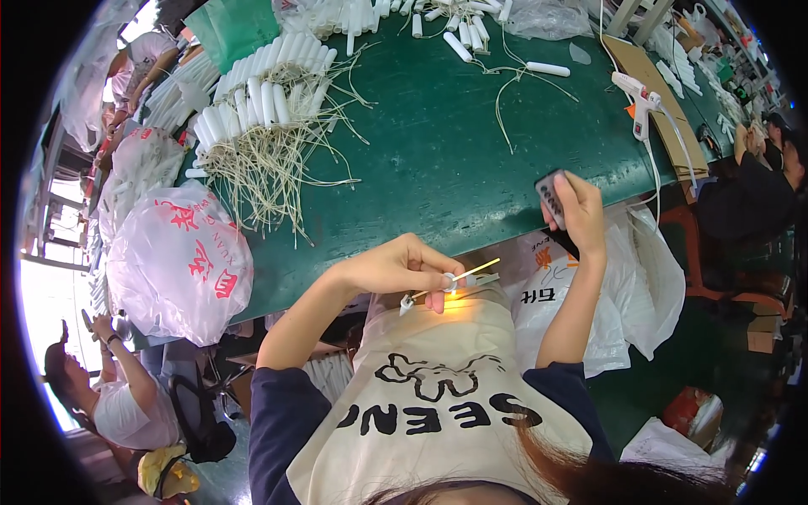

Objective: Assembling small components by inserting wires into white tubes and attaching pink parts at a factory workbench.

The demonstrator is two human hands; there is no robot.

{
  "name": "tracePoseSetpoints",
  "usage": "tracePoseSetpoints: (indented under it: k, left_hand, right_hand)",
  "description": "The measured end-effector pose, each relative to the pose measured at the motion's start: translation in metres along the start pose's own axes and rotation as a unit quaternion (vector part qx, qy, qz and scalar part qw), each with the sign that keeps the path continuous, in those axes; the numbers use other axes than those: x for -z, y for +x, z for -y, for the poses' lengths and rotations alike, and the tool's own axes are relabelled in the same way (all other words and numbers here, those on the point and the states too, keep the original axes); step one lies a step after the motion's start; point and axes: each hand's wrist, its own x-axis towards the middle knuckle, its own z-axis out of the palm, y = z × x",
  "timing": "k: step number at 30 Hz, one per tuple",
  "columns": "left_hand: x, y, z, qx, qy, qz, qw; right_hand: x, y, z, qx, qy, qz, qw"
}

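Observation:
My left hand (402, 268) is shut on a thin cream-coloured wire piece (467, 273) with a small ring and a lit tip, held just above my apron near the green table's (438, 160) front edge. My right hand (576, 212) holds a small dark remote-like device (550, 198) at the table's edge, to the right of the left hand. A pile of white tube candles with long cream wires (261, 118) lies at the back left of the table.
A white glue gun (637, 97) lies on brown cardboard (652, 101) at the right. More white tubes (459, 25) are scattered at the back. White plastic bags (177, 261) hang at the left and one (640, 286) at the right. Other people sit at the left and right.

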Motion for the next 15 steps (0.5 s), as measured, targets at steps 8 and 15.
tracePoseSetpoints:
  k: [8, 15]
  left_hand:
    - [-0.002, -0.004, -0.012, 0.023, 0.001, -0.037, 0.999]
    - [0.002, -0.001, -0.006, 0.006, -0.003, -0.021, 1.000]
  right_hand:
    - [0.024, -0.071, -0.018, -0.138, 0.021, 0.193, 0.971]
    - [-0.016, -0.092, -0.077, -0.312, -0.133, 0.292, 0.894]
